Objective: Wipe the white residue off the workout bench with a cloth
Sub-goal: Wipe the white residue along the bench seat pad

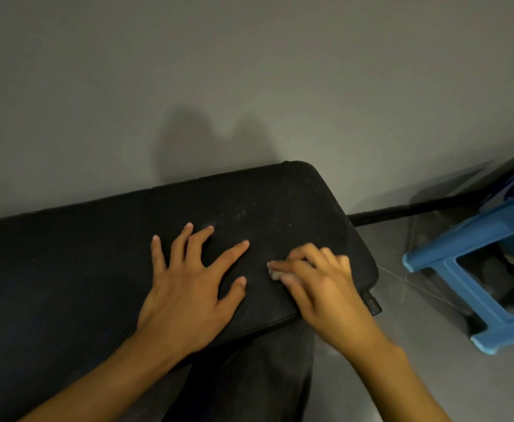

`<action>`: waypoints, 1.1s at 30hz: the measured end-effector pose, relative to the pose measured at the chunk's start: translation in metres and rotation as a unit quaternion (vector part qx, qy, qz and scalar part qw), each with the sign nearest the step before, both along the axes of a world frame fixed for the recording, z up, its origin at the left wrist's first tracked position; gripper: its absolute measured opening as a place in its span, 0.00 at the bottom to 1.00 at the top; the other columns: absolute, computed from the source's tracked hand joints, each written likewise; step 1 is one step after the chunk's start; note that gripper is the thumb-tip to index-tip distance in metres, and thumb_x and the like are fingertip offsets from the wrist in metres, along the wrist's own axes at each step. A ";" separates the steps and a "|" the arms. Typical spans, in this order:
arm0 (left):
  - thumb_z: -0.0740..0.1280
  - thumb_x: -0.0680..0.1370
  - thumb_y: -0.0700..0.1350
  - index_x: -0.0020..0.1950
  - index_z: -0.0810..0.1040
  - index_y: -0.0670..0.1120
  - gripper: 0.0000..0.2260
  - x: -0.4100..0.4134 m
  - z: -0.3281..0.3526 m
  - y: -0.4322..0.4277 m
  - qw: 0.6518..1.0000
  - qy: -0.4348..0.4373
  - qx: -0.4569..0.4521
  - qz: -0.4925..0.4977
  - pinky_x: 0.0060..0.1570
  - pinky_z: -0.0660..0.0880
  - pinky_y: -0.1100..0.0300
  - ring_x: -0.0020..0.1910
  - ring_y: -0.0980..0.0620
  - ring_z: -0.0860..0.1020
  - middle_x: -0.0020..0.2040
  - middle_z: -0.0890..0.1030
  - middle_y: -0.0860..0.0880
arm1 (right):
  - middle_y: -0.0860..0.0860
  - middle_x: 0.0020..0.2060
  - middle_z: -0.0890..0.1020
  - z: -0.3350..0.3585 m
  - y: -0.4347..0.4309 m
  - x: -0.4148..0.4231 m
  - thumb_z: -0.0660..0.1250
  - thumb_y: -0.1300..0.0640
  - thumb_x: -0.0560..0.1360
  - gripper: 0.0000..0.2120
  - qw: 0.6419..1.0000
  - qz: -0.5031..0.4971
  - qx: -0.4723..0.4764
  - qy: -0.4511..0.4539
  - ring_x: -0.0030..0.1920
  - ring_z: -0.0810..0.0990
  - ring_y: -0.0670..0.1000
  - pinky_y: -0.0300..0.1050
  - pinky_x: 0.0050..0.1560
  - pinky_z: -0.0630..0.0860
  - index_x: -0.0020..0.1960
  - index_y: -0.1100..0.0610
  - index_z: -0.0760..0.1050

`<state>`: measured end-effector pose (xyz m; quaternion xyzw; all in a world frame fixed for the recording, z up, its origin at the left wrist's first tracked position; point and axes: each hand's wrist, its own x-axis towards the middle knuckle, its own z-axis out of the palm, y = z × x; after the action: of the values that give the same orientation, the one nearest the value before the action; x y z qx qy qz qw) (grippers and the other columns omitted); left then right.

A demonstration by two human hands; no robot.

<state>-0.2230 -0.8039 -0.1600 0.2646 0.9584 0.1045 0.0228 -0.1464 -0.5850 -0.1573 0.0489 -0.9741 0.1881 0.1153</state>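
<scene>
Head view: the black bench runs from the left edge to a rounded end near the wall. The left hand lies flat on the pad, fingers spread, gripping nothing; it seems to steady the bench. The right hand is blurred, its fingers curled down over a small pale cloth and pressing it to the pad near the front edge. Only a corner of the cloth shows past the fingertips. Faint white residue speckles the pad beyond both hands, toward the rounded end, apart from the cloth.

The main risk, as I judge it, is coverage: the wad is small and works below the specks, so strokes may miss them unless the hand reaches farther up. The ribbed surface may hold powder in its grooves, so light passes could smear it. So little cloth under the fingers could slip out mid-stroke. A blue stool stands on the floor to the right, well clear.
</scene>
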 end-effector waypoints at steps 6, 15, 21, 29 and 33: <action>0.48 0.78 0.68 0.78 0.58 0.69 0.27 0.000 0.002 -0.002 1.000 -0.003 0.009 0.001 0.76 0.45 0.31 0.81 0.41 0.51 0.79 0.60 0.46 | 0.47 0.52 0.75 -0.001 0.012 -0.073 0.62 0.51 0.81 0.11 0.991 -0.131 -0.015 0.010 0.51 0.75 0.53 0.51 0.50 0.68 0.60 0.48 0.80; 0.48 0.78 0.68 0.78 0.57 0.68 0.28 -0.003 0.002 -0.003 1.000 -0.012 0.016 -0.008 0.76 0.44 0.31 0.81 0.41 0.50 0.79 0.60 0.45 | 0.40 0.53 0.75 0.005 0.012 -0.010 0.58 0.45 0.82 0.12 1.000 -0.005 0.012 -0.028 0.49 0.72 0.45 0.49 0.48 0.65 0.58 0.39 0.79; 0.51 0.79 0.67 0.78 0.61 0.67 0.26 -0.003 -0.001 -0.006 1.000 -0.012 0.021 -0.012 0.76 0.46 0.30 0.81 0.41 0.53 0.79 0.63 0.45 | 0.40 0.53 0.74 0.001 -0.003 0.004 0.58 0.47 0.82 0.11 0.999 -0.017 -0.007 -0.028 0.48 0.72 0.45 0.46 0.47 0.65 0.57 0.42 0.79; 0.51 0.79 0.67 0.78 0.61 0.66 0.27 -0.002 0.000 -0.005 1.000 -0.009 0.022 -0.010 0.76 0.47 0.30 0.81 0.41 0.53 0.79 0.62 0.45 | 0.44 0.50 0.75 0.005 0.020 -0.034 0.61 0.48 0.81 0.09 0.994 -0.107 0.012 0.003 0.48 0.75 0.51 0.51 0.48 0.66 0.55 0.43 0.81; 0.51 0.78 0.67 0.78 0.62 0.66 0.27 -0.002 0.000 -0.004 1.000 -0.015 0.021 -0.006 0.76 0.47 0.30 0.81 0.41 0.53 0.79 0.62 0.45 | 0.42 0.52 0.75 0.004 0.000 -0.016 0.59 0.47 0.82 0.11 0.998 -0.058 -0.010 -0.013 0.48 0.73 0.46 0.48 0.47 0.65 0.57 0.43 0.80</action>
<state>-0.2251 -0.8082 -0.1596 0.2697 0.9537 0.1288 0.0320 -0.1620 -0.5847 -0.1536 -0.0111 -0.9747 0.1920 0.1138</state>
